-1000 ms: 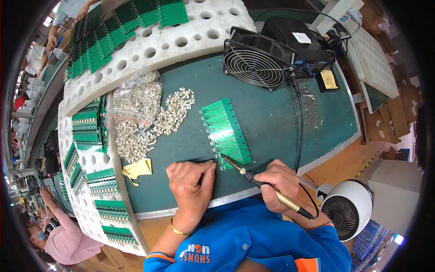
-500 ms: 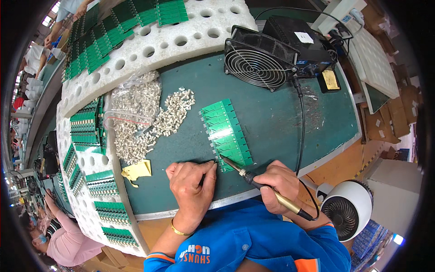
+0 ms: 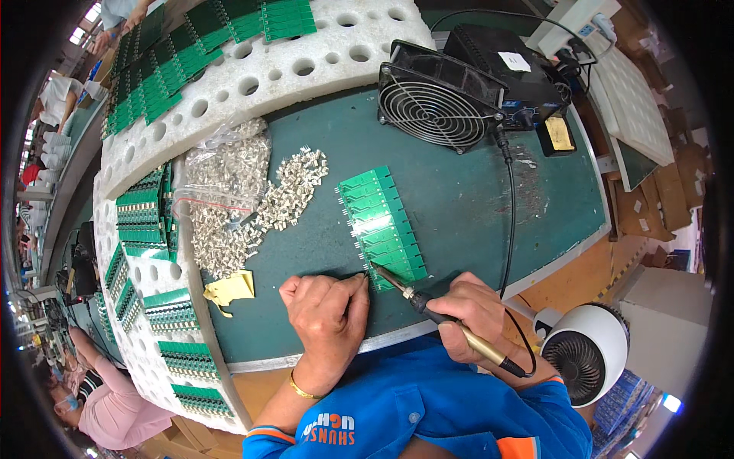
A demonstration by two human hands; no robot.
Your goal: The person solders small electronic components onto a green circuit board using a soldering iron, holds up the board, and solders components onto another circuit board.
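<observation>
A green circuit board panel [image 3: 380,218] lies flat on the green work surface, small metal pieces along its left edge. In my right hand [image 3: 468,315] is a soldering iron [image 3: 424,302], held like a pen. Its tip rests on or just over the panel's lower left part. My left hand [image 3: 327,314] is closed at the panel's lower left corner, thumb and forefinger pinched together; whatever they hold there is hidden. Left of the panel lies a heap of small silvery metal parts [image 3: 294,187], beside a clear plastic bag [image 3: 229,164] of the same parts.
A black square fan [image 3: 436,111] and a black soldering station [image 3: 508,73] stand at the back right, near a yellow sponge [image 3: 560,135]. White foam trays [image 3: 306,67] with green boards border the far and left sides. Yellow paper [image 3: 231,288] lies left. A white fan [image 3: 585,356] stands right.
The soldering iron and both hands stay almost where they were, with only a very slight shift. The panel has not visibly moved.
</observation>
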